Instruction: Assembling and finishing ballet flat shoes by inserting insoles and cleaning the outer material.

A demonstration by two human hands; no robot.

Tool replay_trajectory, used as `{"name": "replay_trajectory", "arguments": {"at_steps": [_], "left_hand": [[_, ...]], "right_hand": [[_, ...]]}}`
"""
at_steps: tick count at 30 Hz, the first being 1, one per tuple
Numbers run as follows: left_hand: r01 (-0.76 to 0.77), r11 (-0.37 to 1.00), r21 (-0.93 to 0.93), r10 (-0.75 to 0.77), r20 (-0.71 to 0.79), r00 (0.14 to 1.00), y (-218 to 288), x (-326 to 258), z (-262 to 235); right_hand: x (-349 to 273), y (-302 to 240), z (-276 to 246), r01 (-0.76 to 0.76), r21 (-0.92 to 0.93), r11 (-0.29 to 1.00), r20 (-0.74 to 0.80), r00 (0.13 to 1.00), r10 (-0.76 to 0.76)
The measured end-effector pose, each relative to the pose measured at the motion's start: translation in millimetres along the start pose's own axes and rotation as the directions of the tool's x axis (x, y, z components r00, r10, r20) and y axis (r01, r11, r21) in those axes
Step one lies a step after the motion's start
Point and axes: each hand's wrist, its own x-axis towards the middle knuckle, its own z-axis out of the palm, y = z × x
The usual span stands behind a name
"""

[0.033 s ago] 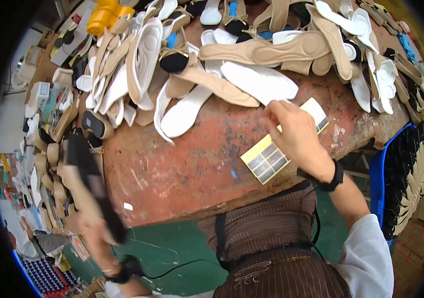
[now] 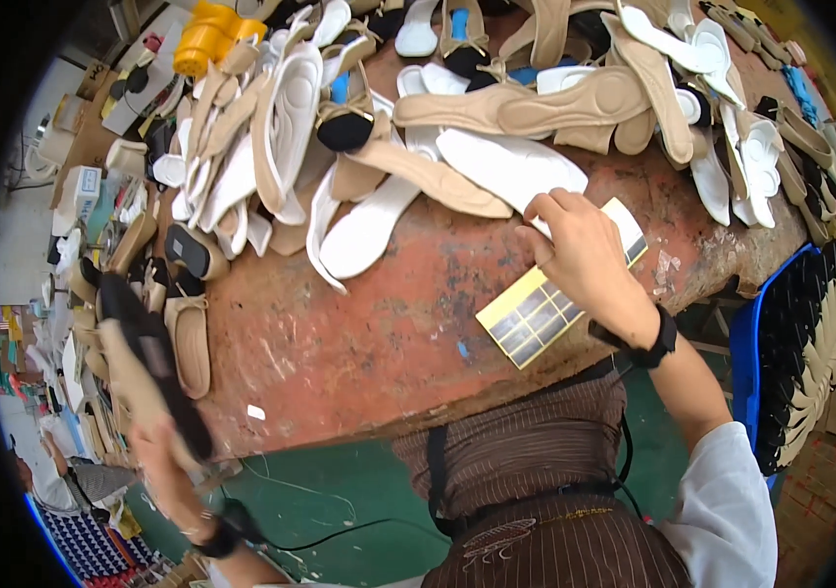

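Note:
My left hand (image 2: 168, 470) is low at the left, beyond the table edge, gripping a flat shoe (image 2: 144, 363) with a beige upper and a black sole; it is blurred. My right hand (image 2: 580, 250) rests on the reddish-brown worktable (image 2: 359, 353), fingers curled and pinching at a yellow sticker sheet (image 2: 629, 230) with dark squares, mostly hidden beneath the hand. A second sheet of the same kind (image 2: 531, 318) lies just in front of that hand, near the table's front edge. A white insole (image 2: 506, 167) lies right behind the fingertips. Both wrists wear black bands.
A deep pile of beige and white insoles and sandal parts (image 2: 575, 103) covers the table's back and left. A yellow container (image 2: 204, 34) stands at the far left corner. A blue crate (image 2: 746, 343) of stacked soles sits at the right. The floor is green below.

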Motion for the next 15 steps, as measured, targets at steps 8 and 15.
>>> {"name": "replay_trajectory", "arguments": {"at_steps": [8,15], "left_hand": [[-0.494,0.631,0.598,0.737,-0.264,0.623,43,151,59],[-0.883,0.433,0.184,0.644,0.623,0.445,156,126,338]], "right_hand": [[29,59,41,-0.017,-0.1,0.995,0.119,0.993,0.029],[34,40,-59,-0.345,0.781,0.52,0.287,0.939,0.191]]}}
